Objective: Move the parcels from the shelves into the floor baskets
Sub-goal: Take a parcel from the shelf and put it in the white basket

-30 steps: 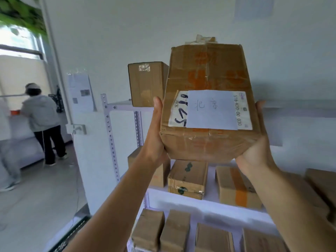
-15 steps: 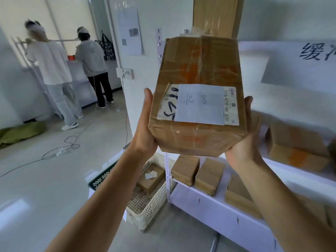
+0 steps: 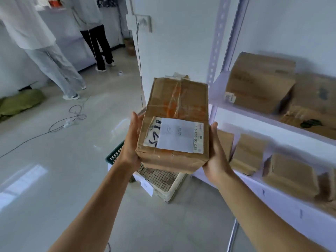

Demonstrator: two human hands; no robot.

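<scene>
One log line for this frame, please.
phase: carrying | held: parcel, between left hand and right hand | target: basket below parcel | not yet released | other parcels on shelf

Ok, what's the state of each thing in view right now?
labelled parcel: held in the air, taped shut
left hand: grips the parcel's left side
right hand: grips its right side
cream basket: on the floor, mostly hidden behind the parcel
green basket: on the floor, only an edge showing
shelf parcels: resting on the shelves, untouched
</scene>
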